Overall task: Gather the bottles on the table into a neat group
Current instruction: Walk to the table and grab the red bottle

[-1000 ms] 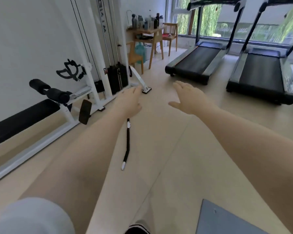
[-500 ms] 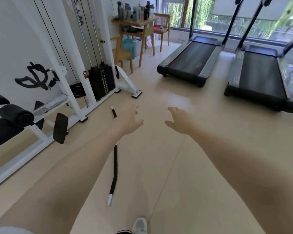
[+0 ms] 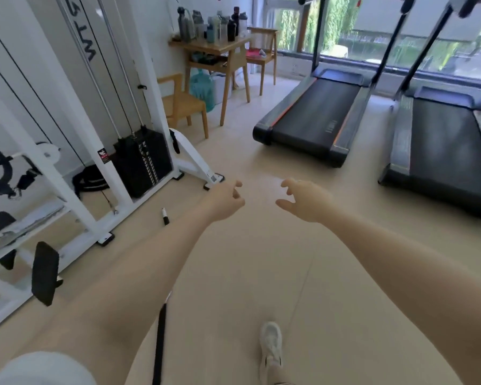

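Both arms reach forward over the bare floor [image 3: 247, 273] of a gym room. The left hand [image 3: 224, 201] and the right hand [image 3: 303, 200] hang side by side, near each other but apart, each with its grip apart: fingers loosely curled, holding nothing.

The bottles [image 3: 211, 25] stand well ahead of the hands, crowded on the top of a small wooden table [image 3: 220, 47] against the far wall. They fill the top from its left edge to its right edge, dark and pale ones mixed, some with caps; how many there are is too small to tell. A lower shelf of the table holds some dark things that cannot be made out.

A wooden chair [image 3: 184, 102] sits just left of the table, and another chair [image 3: 263, 48] stands behind its right side by the window. A white cable machine [image 3: 117, 112] with a black weight stack lines the left wall. Two treadmills [image 3: 317, 126] lie on the right. A black bar [image 3: 160, 343] lies on the floor under the left forearm. One white shoe [image 3: 271, 345] shows at the bottom.
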Motion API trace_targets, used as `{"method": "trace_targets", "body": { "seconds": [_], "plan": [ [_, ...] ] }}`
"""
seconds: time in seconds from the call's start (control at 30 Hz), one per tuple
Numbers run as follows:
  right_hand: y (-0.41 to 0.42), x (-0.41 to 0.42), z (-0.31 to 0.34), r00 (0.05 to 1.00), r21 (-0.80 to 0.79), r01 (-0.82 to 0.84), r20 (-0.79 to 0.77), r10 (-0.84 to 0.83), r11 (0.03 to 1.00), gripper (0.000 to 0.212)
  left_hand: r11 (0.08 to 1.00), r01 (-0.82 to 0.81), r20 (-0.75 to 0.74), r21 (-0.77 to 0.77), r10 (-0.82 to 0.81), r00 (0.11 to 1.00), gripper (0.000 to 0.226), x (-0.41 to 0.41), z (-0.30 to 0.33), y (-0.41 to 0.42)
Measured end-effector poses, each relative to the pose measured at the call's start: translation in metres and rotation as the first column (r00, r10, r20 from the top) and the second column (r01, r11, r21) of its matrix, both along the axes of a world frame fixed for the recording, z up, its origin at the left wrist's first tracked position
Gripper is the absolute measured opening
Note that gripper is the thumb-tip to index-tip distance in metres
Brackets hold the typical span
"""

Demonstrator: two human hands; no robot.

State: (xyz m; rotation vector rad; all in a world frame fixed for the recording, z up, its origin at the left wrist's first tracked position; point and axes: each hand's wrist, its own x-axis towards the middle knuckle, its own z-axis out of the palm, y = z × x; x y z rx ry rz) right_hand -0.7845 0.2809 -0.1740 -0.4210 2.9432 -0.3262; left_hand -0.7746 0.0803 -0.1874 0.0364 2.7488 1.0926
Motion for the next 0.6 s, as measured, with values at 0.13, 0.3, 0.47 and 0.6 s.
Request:
{"method": "trace_targets", "body": {
  "seconds": [0.13,0.3,0.47,0.6],
  "plan": [
    [0.02,-0.132,0.016,1.0,0.038,-0.012,0.023,0.011,0.999,0.053,0.996,0.004,-0.013,-0.087,-0.005,1.0,0.05,-0.113,0.011,0.009],
    [0.013,-0.273,0.017,0.999,-0.104,0.02,0.034,-0.017,0.994,0.052,0.996,-0.092,-0.049,-0.016,0.091,0.995,0.048,-0.238,0.02,0.009],
    [-0.009,-0.397,-0.013,0.991,-0.098,-0.044,0.119,0.056,0.994,0.049,0.985,-0.17,-0.032,0.013,0.17,0.985,0.042,-0.358,-0.007,-0.012],
    [-0.028,-0.516,-0.035,0.989,-0.036,-0.056,0.138,0.06,0.998,0.048,0.979,-0.203,0.021,0.032,0.202,0.979,0.041,-0.469,-0.037,-0.039]
  ]
}}
